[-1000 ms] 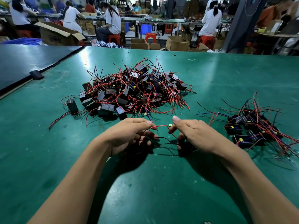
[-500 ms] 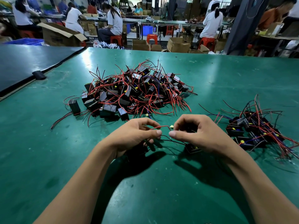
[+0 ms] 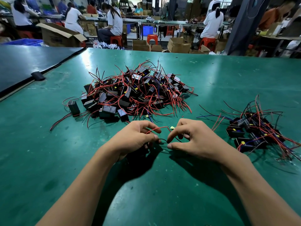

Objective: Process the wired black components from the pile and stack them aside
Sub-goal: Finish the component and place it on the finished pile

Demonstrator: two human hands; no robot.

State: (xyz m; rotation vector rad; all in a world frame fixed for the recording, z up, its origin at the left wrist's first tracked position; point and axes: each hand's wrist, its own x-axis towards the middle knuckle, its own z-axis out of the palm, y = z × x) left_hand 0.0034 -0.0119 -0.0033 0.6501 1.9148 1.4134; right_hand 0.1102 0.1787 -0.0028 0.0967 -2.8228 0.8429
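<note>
Your left hand (image 3: 136, 139) and right hand (image 3: 195, 141) curled, knuckles close, pinching a red wire (image 3: 156, 128) and black wire (image 3: 162, 140) between them; component body hidden; pile (image 3: 135, 93) just beyond fingertips; smaller stack (image 3: 255, 132) near right hand, apart; green table (image 3: 40, 152) runs wide leftward.

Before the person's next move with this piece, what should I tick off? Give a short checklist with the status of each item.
1. Left hand has a grip: ok, its fingers curl round the red wire.
2. Right hand has a grip: ok, thumb and finger pinch the black wire.
3. Component body secured: cannot tell, it is hidden beneath the hands.
4. Held wires free of the large pile: cannot tell, loose pile wires end close to the left hand.
5. Room at the side stack: ok, bare green table lies in front of it.
</note>
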